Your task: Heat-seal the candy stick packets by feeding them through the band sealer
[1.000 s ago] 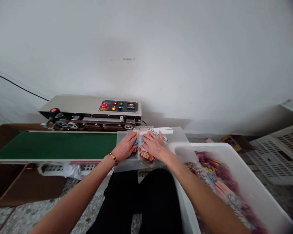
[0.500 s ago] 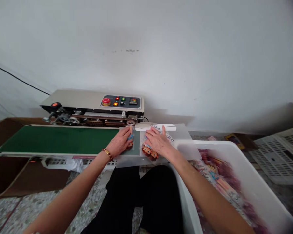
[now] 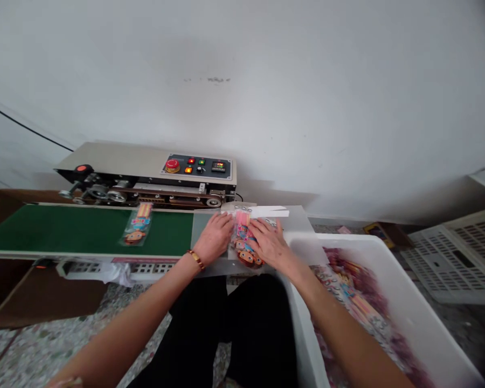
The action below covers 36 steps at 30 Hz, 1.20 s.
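Several clear packets [image 3: 248, 253] with pink strips and cartoon faces lie overlapped on a translucent sheet [image 3: 301, 221] right of the green belt. My left hand [image 3: 214, 237] touches their left edge, its fingers together; whether it grips a packet is hidden. My right hand [image 3: 270, 242] rests on the packets from the right with fingers spread. A single packet [image 3: 137, 225] lies on the green belt [image 3: 76, 229], its top end at the sealing machine [image 3: 145, 167].
At the right stands a white bin [image 3: 388, 248] holding many packets. Beyond it are a white crate [image 3: 448, 269] and a small box [image 3: 380, 234]. A cardboard box [image 3: 56, 296] sits under the belt at left. A wall rises behind the machine.
A packet that was under my left hand now lies farther left on the belt. My left hand has moved right to the packets beside my right hand. The view has shifted slightly.
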### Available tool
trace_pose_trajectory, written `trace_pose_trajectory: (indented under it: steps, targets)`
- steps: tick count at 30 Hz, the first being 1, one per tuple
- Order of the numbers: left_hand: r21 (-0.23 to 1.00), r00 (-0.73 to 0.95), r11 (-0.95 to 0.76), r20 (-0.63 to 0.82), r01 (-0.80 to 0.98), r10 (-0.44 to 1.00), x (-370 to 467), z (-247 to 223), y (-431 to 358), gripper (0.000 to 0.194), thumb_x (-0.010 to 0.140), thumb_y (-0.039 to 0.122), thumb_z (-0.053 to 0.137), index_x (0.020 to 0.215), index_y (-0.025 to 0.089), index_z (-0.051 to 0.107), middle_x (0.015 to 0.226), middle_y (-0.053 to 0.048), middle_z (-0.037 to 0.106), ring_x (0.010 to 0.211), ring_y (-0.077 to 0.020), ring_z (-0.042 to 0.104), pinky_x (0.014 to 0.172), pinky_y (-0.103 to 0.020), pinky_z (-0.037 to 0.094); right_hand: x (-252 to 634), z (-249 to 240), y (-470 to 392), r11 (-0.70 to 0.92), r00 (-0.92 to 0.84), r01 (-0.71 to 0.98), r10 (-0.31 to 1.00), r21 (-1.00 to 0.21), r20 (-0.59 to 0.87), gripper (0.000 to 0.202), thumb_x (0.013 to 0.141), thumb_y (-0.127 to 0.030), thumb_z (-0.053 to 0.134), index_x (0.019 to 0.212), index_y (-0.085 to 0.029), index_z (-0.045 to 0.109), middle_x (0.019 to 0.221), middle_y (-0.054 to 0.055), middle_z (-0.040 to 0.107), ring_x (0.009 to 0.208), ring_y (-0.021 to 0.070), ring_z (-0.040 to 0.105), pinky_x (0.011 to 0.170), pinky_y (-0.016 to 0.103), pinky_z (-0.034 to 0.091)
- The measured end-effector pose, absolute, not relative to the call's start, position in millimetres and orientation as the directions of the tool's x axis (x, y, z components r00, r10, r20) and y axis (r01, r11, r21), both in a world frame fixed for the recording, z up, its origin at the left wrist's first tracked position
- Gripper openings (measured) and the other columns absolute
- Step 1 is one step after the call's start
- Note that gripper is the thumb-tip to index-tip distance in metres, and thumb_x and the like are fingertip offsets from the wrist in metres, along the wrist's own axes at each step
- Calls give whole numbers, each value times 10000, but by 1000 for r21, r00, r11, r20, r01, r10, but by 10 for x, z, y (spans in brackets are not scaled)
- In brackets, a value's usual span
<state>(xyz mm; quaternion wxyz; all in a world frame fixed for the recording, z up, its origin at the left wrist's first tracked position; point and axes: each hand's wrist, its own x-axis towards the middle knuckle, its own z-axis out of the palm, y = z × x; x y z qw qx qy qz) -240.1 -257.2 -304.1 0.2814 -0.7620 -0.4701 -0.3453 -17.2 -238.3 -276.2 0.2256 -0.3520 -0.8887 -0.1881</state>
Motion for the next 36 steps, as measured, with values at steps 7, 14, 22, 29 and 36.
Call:
trace_pose_trajectory:
  steps: [7,14,22,29,36]
  targets:
    - [-113,327,-383,764,917,556,-2354,-3121,-2406,399,1029,230,391,1388,124,528,1452,-186,588,1410,-296,511,1228,-559,360,-343,-2666,-2364,695,-668,686,484,216,565,431,1054,-330,415,1452,-235,550,1527,125,539,1443,322,432,1205,713,166]
    - [-112,300,-342,766,933,569,-2546,-3105,-2454,399,1037,263,391,1389,148,539,1404,-154,635,1438,-323,470,1217,-590,365,-326,-2736,-2272,676,-650,709,514,202,560,402,1051,-288,421,1410,-202,580,1505,135,561,1409,331,469,1188,754,158]
    - [-126,337,-392,774,911,536,-2432,-3072,-2431,424,1004,216,423,1407,133,526,1474,-177,567,1415,-303,498,1219,-571,387,-343,-2721,-2291,676,-659,694,457,248,598,378,1056,-297,424,1391,-210,577,1481,153,573,1395,306,476,1199,727,140]
    - [-63,254,-335,786,940,564,-2877,-3161,-2553,468,1011,266,422,1452,131,499,1500,-184,548,1403,-310,509,1207,-566,393,-650,-2663,-2266,730,-736,620,416,288,534,366,1057,-312,455,1378,-201,591,1494,132,566,1418,292,457,1226,717,76]
    - [-52,192,-265,823,963,535,-3150,-3083,-2753,409,1007,253,404,1364,181,590,1465,-168,586,1420,-328,495,1214,-648,333,-872,-2612,-2232,789,-775,561,395,251,493,396,1047,-302,475,1424,-221,569,1544,120,519,1466,302,414,1227,693,159]
